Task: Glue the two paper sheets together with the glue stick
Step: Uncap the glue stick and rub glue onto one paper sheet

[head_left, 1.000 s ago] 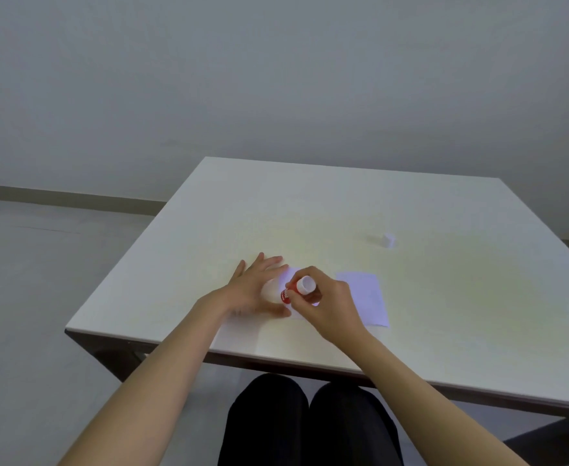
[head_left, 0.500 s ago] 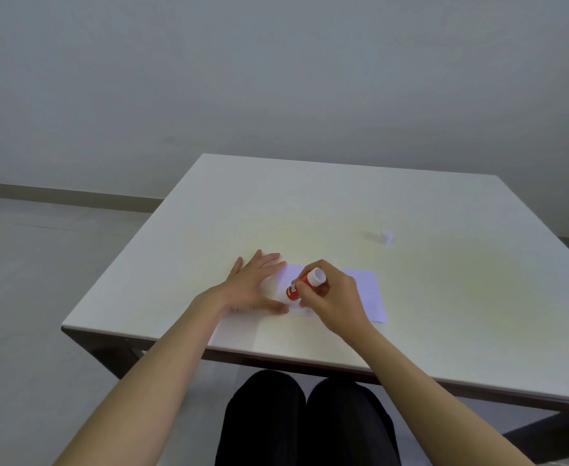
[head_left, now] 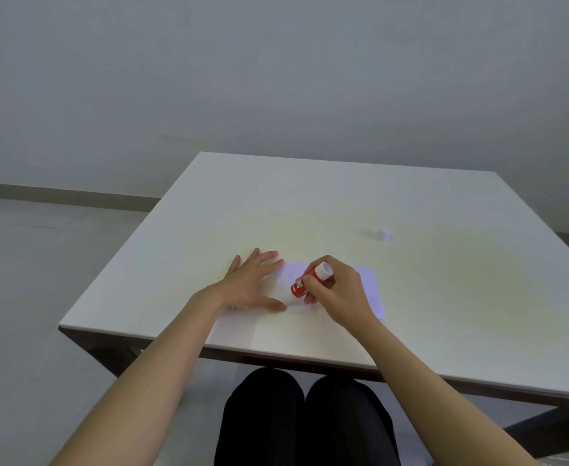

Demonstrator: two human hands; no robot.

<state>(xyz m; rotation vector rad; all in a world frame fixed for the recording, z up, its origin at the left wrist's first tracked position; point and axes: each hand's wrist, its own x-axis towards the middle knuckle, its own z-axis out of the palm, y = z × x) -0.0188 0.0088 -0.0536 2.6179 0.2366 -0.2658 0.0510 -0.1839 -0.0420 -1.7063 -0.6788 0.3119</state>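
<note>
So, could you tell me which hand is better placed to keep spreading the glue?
The right hand: it already grips the glue stick tilted onto the paper, while the left hand lies flat holding it down.

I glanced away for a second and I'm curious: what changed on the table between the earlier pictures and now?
The right hand has tilted the glue stick so its white end leans further right, its tip working lower-left on the paper. Nothing was picked up or released. The left hand still presses flat, and the white cap hasn't moved.

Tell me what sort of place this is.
Probably a bare office or study room: a plain white table against a blank wall, with a baseboard and grey floor.
</note>
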